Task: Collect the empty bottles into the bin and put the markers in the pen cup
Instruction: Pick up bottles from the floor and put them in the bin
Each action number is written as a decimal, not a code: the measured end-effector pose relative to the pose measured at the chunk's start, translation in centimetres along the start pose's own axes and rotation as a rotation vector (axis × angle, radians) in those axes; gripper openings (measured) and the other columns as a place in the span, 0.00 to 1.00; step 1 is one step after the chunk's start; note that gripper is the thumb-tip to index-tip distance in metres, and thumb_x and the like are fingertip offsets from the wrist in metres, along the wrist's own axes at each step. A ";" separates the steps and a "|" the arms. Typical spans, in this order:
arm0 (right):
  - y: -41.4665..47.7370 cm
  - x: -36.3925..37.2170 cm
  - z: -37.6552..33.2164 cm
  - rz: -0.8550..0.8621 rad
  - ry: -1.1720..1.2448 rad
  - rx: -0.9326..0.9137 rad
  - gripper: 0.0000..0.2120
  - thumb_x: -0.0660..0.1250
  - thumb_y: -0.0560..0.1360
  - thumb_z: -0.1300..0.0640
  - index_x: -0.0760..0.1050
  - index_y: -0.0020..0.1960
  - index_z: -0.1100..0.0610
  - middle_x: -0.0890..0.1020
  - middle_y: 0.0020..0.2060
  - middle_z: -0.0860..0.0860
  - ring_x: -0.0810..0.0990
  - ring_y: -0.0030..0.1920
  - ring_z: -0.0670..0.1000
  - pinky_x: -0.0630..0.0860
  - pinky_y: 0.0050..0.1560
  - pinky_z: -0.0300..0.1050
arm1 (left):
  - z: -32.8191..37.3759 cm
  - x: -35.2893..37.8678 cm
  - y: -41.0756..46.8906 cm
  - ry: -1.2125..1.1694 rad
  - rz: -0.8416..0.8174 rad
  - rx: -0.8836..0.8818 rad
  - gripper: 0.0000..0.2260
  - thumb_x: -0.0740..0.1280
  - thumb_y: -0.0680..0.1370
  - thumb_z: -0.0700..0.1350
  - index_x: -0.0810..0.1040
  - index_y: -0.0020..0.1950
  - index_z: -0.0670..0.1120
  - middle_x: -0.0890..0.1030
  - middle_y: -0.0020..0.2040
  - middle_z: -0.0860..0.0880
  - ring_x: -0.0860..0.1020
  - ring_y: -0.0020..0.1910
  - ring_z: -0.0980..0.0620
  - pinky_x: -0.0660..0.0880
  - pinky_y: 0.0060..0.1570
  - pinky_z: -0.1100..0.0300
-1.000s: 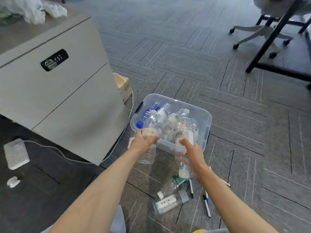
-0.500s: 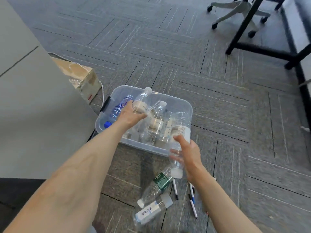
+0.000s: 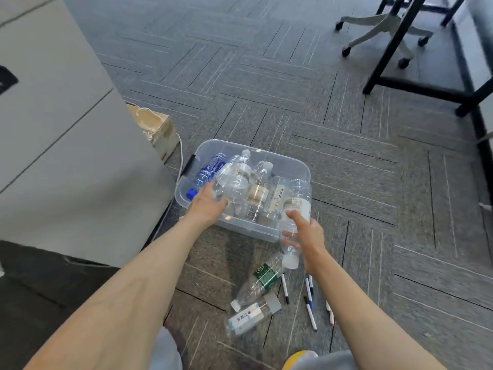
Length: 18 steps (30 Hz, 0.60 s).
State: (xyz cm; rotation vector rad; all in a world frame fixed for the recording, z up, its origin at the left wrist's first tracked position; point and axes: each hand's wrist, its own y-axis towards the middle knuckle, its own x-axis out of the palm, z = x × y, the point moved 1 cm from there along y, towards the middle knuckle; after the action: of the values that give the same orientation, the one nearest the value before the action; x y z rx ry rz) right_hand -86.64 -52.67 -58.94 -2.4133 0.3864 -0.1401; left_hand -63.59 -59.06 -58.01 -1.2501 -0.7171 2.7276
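With the bin [image 3: 302,170] heaped, the bottle [image 3: 296,209] gripped cap-down in the right hand [image 3: 306,236] could roll out, as could the one [image 3: 234,180] the left hand [image 3: 208,202] holds.

this looks like an office: grey carpet tiles [image 3: 266,102] laid in a herringbone pattern cover the floor, the wheeled base of a swivel chair [image 3: 378,33] shows at the upper right beside a black desk frame [image 3: 400,57], and a grey drawer cabinet [image 3: 66,156] fills the left.
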 end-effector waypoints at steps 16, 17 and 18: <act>-3.7 12.0 -4.2 -0.194 -0.395 -0.159 0.28 0.66 0.74 0.39 0.67 0.66 0.54 0.79 0.54 0.50 0.85 0.45 0.53 0.74 0.42 0.46 | -4.8 -7.7 -7.1 -0.203 0.091 -0.031 0.19 0.63 0.80 0.49 0.70 0.71 0.48 0.75 0.67 0.48 0.74 0.64 0.49 0.68 0.59 0.58; -3.0 13.4 -4.7 -0.186 -0.407 -0.160 0.31 0.65 0.73 0.37 0.67 0.68 0.55 0.79 0.56 0.52 0.83 0.48 0.55 0.71 0.38 0.45 | -5.4 -8.1 -6.7 -0.221 0.101 -0.037 0.19 0.63 0.79 0.50 0.71 0.70 0.48 0.75 0.67 0.48 0.74 0.63 0.50 0.69 0.59 0.59; -2.0 14.8 -5.2 -0.168 -0.423 -0.165 0.34 0.65 0.72 0.36 0.66 0.70 0.56 0.78 0.58 0.53 0.82 0.50 0.55 0.69 0.36 0.44 | -6.1 -8.4 -6.2 -0.234 0.108 -0.044 0.19 0.63 0.80 0.50 0.71 0.70 0.48 0.75 0.67 0.49 0.74 0.62 0.51 0.68 0.57 0.60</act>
State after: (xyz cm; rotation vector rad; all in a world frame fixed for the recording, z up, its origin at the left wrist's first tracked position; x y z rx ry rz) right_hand -73.18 -59.04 -53.69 -2.5500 0.0007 0.3378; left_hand -54.33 -53.16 -52.86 -1.0159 -0.7530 2.9967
